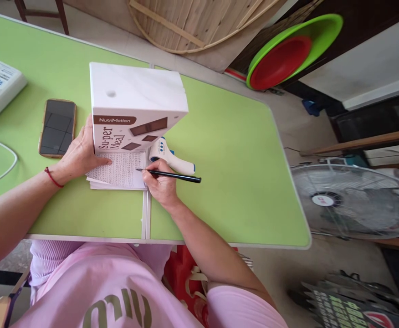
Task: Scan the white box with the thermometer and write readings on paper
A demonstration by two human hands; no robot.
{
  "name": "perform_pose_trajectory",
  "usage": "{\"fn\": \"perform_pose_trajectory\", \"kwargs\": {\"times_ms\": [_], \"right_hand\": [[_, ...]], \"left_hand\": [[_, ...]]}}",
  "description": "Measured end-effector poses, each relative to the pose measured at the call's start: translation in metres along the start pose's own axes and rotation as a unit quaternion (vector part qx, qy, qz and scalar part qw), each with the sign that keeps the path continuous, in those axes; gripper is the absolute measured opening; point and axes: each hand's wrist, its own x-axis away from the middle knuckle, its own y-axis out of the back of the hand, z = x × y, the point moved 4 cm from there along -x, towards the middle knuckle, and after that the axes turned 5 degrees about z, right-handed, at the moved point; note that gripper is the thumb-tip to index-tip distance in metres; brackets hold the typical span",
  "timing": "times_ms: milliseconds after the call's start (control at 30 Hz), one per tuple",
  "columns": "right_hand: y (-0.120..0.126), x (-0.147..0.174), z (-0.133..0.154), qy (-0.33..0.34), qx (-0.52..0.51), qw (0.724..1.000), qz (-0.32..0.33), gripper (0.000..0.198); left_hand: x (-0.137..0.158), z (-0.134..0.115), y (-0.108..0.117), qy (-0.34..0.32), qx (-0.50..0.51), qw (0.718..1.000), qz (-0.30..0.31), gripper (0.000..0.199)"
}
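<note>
My right hand [161, 183] grips a black pen [181, 175], its tip on a small paper pad [124, 171] covered in rows of handwriting. My left hand [81, 150] lies against the left side of a white box [138, 91] marked "NutriMotion Super Meal". Its thumb stretches over the pad just below the box; some fingertips are hidden behind the box edge. The box stands upright over the far part of the pad. Beside the pad, partly behind my right hand, lies a white and blue infrared thermometer [177, 163].
A phone [58, 127] lies left of the box on the green table [227, 196]. Farther left are a white case [1, 86] and a white cable [10, 171]. Beyond the table's right end stand a fan [350, 200] and a green basin [325, 34] with a red one.
</note>
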Motion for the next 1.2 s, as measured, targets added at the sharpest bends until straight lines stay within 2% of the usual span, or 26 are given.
{"fn": "perform_pose_trajectory", "kwargs": {"times_ms": [633,967,1200], "right_hand": [[0.0004,0.0005,-0.0011,0.003,0.022,1.0,-0.015,0.017],[0.0005,0.0004,-0.003,-0.012,-0.01,1.0,-0.005,0.02],[0.0008,0.0004,-0.001,0.006,0.001,1.0,-0.026,0.018]], "left_hand": [[-0.0005,-0.0008,0.0002,-0.008,0.008,1.0,0.003,0.104],[-0.0007,0.0001,0.0007,-0.014,0.015,1.0,0.003,0.1],[-0.0007,-0.0008,0.001,-0.021,0.007,1.0,0.002,0.104]]}}
